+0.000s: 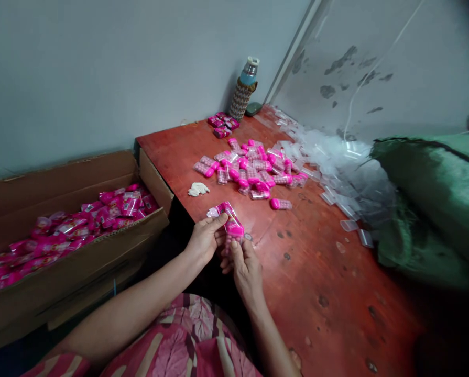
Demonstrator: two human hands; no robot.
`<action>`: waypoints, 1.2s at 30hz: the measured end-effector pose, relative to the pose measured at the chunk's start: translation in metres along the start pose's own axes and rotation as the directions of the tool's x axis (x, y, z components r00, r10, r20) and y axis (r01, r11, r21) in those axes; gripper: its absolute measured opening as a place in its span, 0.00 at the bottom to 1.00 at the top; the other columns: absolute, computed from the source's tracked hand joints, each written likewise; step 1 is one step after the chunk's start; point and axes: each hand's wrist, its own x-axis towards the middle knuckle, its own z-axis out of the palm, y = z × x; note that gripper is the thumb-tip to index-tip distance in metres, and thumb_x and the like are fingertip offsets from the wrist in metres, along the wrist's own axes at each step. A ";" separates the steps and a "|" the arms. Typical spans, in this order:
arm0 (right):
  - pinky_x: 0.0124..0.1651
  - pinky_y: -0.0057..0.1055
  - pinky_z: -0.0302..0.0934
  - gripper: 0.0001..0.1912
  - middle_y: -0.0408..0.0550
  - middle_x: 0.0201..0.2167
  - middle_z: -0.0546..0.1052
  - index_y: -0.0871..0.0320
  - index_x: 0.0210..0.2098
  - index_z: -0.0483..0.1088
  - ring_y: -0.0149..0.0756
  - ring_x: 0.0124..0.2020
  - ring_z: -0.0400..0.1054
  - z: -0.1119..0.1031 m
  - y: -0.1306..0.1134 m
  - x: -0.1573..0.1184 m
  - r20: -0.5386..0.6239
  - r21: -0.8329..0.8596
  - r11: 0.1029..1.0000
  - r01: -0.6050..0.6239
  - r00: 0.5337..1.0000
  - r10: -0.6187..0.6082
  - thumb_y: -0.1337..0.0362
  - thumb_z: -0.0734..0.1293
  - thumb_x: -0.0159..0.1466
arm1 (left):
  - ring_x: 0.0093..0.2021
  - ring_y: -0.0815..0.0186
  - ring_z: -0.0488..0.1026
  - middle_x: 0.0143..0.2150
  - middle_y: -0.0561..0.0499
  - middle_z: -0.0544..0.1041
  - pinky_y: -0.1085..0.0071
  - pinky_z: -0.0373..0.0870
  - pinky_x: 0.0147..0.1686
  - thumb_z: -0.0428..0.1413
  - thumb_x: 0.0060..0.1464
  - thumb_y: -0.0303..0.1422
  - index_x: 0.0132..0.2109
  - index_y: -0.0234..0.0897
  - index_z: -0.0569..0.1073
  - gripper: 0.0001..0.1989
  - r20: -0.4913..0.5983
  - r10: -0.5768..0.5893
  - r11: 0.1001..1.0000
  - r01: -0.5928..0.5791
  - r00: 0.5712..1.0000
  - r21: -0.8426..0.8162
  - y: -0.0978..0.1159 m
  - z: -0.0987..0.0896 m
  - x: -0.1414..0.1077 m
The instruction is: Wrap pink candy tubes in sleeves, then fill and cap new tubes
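Note:
Just over the table's near edge, my left hand [206, 238] pinches a pink printed wrapper [227, 210] between thumb and fingers. My right hand [248, 268] is closed on a small clear container of pink balls [229, 244], whose pink cap end meets the wrapper's lower end. How far the cap sits inside the wrapper I cannot tell. Beyond my hands, a heap of similar pink-capped containers [253, 170] lies loose on the red table [297, 262]. One single container [281, 204] rests a little nearer, apart from the heap.
A cardboard box [80, 262] on the left holds many pink wrapped packs [73, 225]. Several packs [223, 123] lie at the back, beside a bottle in a knitted cover [242, 97]. Clear plastic sleeves [336, 162] spill from the green sack [426, 209] on the right. A white crumpled lump [198, 189] lies near the left edge.

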 end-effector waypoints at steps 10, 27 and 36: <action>0.16 0.21 0.60 0.13 0.38 0.19 0.69 0.56 0.31 0.61 0.25 0.14 0.63 0.002 0.000 0.003 -0.054 -0.113 0.993 0.046 0.997 -0.052 0.53 0.58 0.62 | 0.15 0.74 0.64 0.20 0.55 0.71 0.78 0.60 0.14 0.63 0.39 0.33 0.32 0.32 0.70 0.13 0.186 -0.030 0.964 -0.020 0.982 0.264 0.002 -0.001 -0.003; 0.32 0.25 0.66 0.15 0.42 0.29 0.73 0.54 0.44 0.62 0.29 0.28 0.70 -0.005 0.008 0.004 0.090 0.490 0.868 -0.080 0.995 0.041 0.63 0.67 0.57 | 0.21 0.73 0.68 0.22 0.51 0.72 0.77 0.65 0.21 0.62 0.42 0.35 0.26 0.28 0.73 0.12 0.139 -0.032 0.960 -0.009 0.990 0.280 -0.001 -0.014 0.000; 0.26 0.24 0.65 0.11 0.41 0.26 0.74 0.55 0.38 0.62 0.29 0.24 0.70 -0.001 0.002 0.018 0.064 0.450 0.891 -0.066 0.997 0.042 0.62 0.67 0.57 | 0.30 0.66 0.74 0.28 0.48 0.77 0.69 0.71 0.34 0.60 0.44 0.36 0.29 0.30 0.74 0.11 0.086 0.211 0.959 -0.223 0.974 0.174 0.012 -0.022 -0.020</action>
